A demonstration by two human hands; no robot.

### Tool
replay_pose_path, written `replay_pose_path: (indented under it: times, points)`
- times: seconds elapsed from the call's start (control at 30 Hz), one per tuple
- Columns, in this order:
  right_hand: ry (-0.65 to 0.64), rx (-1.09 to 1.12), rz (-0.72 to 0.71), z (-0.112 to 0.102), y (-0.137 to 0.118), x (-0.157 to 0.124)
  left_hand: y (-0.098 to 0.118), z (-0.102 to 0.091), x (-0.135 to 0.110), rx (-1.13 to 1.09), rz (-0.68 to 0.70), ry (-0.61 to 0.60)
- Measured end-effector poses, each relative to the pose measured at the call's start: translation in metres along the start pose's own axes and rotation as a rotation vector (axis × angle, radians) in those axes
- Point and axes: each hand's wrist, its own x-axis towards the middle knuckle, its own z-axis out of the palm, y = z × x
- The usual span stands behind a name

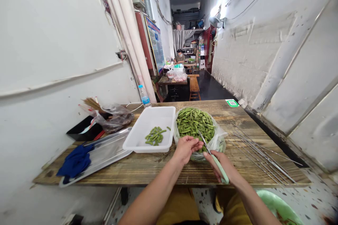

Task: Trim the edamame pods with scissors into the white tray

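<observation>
A bowl of green edamame pods [195,123], lined with a clear plastic bag, stands on the wooden table [158,168] in front of me. My left hand [186,147] rests at the bowl's near rim with its fingers curled, seemingly pinching a pod. My right hand [223,163] is closed on the pale green handle of a pair of scissors [211,154], whose blades point up over the pods. To the left, a white plastic tray [150,126] holds a small pile of pods [155,136].
A metal tray [105,151] with a blue cloth [75,161] lies at the left, behind it a black container and a bag of skewers [113,117]. A wire rack [261,158] lies at the right. A water bottle [144,96] stands by the wall. A person sits far down the corridor.
</observation>
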Motion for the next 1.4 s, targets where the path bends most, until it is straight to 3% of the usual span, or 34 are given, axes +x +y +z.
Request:
replay_pose_path:
  times: [0.1,0.2,0.27,0.3,0.33,0.47,0.53,0.63,0.77,0.97,1.03,1.4]
  points:
    - [0.003,0.018,0.033,-0.002,0.001,-0.002,0.010,-0.022,0.005,0.318,0.238,0.171]
    - [-0.022,0.002,-0.008,-0.006,0.006,-0.003,0.032,-0.049,0.008,0.911,0.651,0.546]
    - [-0.027,-0.017,-0.024,-0.007,0.009,-0.001,0.044,-0.058,0.009,1.232,0.792,0.723]
    - [-0.028,-0.018,-0.022,-0.006,0.010,0.000,0.046,-0.058,0.010,1.340,0.820,0.737]
    - [-0.028,-0.013,-0.015,-0.006,0.011,0.001,0.046,-0.056,0.012,1.423,0.833,0.686]
    - [-0.035,-0.006,-0.018,-0.003,0.011,0.002,0.030,-0.040,0.031,1.637,0.749,0.254]
    - [-0.033,-0.018,-0.024,-0.005,0.010,-0.001,0.023,-0.036,0.044,1.696,0.672,0.203]
    - [-0.031,-0.023,-0.012,-0.009,0.006,-0.006,0.022,-0.035,0.058,1.682,0.632,0.220]
    - [-0.019,-0.032,-0.001,-0.011,0.003,-0.006,0.033,-0.031,0.051,1.494,0.605,0.195]
    - [-0.017,-0.069,-0.053,-0.008,0.004,0.003,0.029,-0.016,0.025,0.892,0.321,-0.118]
    - [-0.019,-0.052,-0.054,-0.007,0.003,0.004,0.025,-0.013,0.020,0.763,0.257,-0.168]
    - [-0.002,-0.090,-0.043,-0.005,-0.001,0.001,0.018,-0.015,0.014,0.659,0.186,-0.195]
